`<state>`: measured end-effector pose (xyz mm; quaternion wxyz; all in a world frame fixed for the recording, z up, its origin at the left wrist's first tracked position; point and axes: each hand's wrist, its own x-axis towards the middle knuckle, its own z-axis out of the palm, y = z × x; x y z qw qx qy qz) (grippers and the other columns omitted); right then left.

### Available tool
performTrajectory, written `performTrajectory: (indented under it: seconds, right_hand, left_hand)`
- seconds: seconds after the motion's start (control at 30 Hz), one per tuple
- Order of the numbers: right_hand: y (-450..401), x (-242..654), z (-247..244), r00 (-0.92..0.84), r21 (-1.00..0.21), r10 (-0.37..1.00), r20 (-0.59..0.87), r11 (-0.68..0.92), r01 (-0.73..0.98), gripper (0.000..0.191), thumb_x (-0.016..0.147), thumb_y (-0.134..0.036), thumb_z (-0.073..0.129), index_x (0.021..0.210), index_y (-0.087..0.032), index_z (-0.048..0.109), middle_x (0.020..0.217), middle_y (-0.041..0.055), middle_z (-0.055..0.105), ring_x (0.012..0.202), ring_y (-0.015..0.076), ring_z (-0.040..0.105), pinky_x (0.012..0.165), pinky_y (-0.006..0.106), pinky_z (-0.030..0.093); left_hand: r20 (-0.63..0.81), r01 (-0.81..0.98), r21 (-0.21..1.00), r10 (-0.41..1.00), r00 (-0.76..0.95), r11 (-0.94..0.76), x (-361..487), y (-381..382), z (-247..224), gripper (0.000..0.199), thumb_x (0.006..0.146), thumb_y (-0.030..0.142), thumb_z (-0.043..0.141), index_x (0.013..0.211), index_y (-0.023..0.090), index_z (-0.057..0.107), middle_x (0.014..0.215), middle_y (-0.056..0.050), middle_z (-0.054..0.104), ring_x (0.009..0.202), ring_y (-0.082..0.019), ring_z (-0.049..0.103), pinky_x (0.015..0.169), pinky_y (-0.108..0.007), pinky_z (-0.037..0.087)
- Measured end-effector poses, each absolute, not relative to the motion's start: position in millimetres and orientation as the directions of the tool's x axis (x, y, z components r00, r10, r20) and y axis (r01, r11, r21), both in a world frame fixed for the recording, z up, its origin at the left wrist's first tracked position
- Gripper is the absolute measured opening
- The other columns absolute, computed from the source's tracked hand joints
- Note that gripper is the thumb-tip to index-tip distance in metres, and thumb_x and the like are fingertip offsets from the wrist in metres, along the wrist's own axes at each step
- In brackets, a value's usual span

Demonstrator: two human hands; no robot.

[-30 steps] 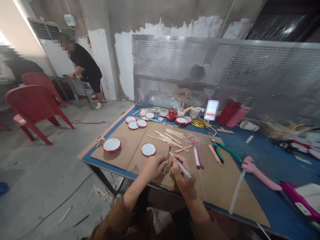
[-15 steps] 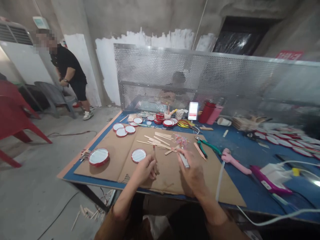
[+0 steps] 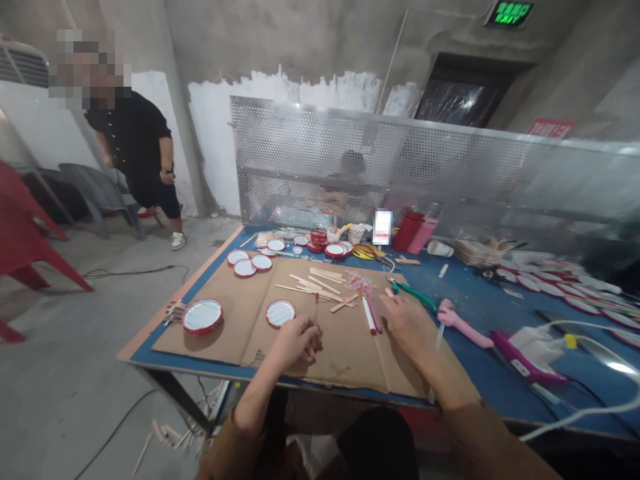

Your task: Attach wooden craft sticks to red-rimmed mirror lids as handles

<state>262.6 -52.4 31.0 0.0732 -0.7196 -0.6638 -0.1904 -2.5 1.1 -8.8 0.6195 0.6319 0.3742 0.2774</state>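
My left hand (image 3: 299,341) is closed on a small wooden stick (image 3: 317,310) with a reddish tip, held upright over the cardboard sheet (image 3: 225,293). Just behind that hand lies a round white disc with a red rim (image 3: 280,313). My right hand (image 3: 407,327) hovers or rests at the right of the cardboard, fingers apart, beside the green-handled pliers (image 3: 417,295). To its left lie a white marker and a purple one (image 3: 373,315). Wooden sticks (image 3: 320,283) and a pile of small colored bands (image 3: 361,283) are farther back.
A red-rimmed drum (image 3: 203,317) sits at left. Discs, cups and red and pink bottles (image 3: 409,230) line the back. A pink tool (image 3: 463,325), purple power strip (image 3: 525,353) and cables lie right. A person (image 3: 135,140) stands beyond the table at left.
My right hand has moved right, away from the white object it held, and its fingers have opened. The two markers now show on the cardboard. The person at left has straightened up.
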Motion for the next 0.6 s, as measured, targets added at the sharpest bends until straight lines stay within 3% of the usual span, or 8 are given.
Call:
performTrajectory:
  seconds: [0.1, 0.3, 0.43, 0.6]
  right_hand:
    - [-43, 250, 23, 0.029, 0.128, 0.939, 0.344, -0.077, 0.989, 0.023, 0.085, -0.012, 0.044, 0.091, -0.018, 0.066, 0.09, 0.0125, 0.069, 0.09, 0.0246, 0.062, 0.08, 0.033, 0.042]
    - [-25, 249, 2, 0.198, -0.001, 0.911, 0.362, -0.213, 0.977, 0.021, 0.08, -0.01, 0.046, 0.089, -0.017, 0.064, 0.074, 0.0108, 0.066, 0.07, 0.0231, 0.062, 0.062, 0.032, 0.04]
    - [-25, 248, 10, 0.29, -0.085, 0.902, 0.321, -0.278, 0.957, 0.018, 0.071, -0.007, 0.049, 0.082, -0.017, 0.059, 0.073, 0.0094, 0.063, 0.067, 0.0213, 0.061, 0.058, 0.03, 0.036]
    - [-34, 243, 24, 0.391, -0.297, 0.846, 0.363, -0.293, 0.909, 0.025, 0.071, -0.012, 0.048, 0.095, -0.018, 0.053, 0.078, 0.0052, 0.06, 0.064, 0.0182, 0.058, 0.057, 0.027, 0.037]
  left_hand:
    - [-0.127, 0.132, 0.989, 0.816, 0.563, 0.063, -2, 1, -7, 0.011, 0.076, 0.024, 0.045, 0.071, 0.015, 0.049, 0.061, 0.002, 0.062, 0.039, -0.007, 0.054, 0.036, -0.016, 0.043]
    - [-0.134, 0.143, 0.988, 0.824, 0.551, 0.065, -1, -1, -5, 0.01, 0.076, 0.025, 0.045, 0.071, 0.016, 0.048, 0.062, 0.001, 0.062, 0.039, -0.007, 0.054, 0.035, -0.015, 0.042]
    - [-0.109, 0.128, 0.991, 0.828, 0.55, 0.045, -2, -2, -4, 0.009, 0.077, 0.026, 0.046, 0.075, 0.017, 0.046, 0.061, 0.002, 0.062, 0.039, -0.006, 0.053, 0.037, -0.015, 0.043]
    - [-0.13, 0.177, 0.984, 0.822, 0.554, 0.037, -2, -3, -2, 0.014, 0.079, 0.029, 0.047, 0.072, 0.017, 0.047, 0.062, 0.002, 0.062, 0.041, -0.006, 0.054, 0.038, -0.014, 0.043]
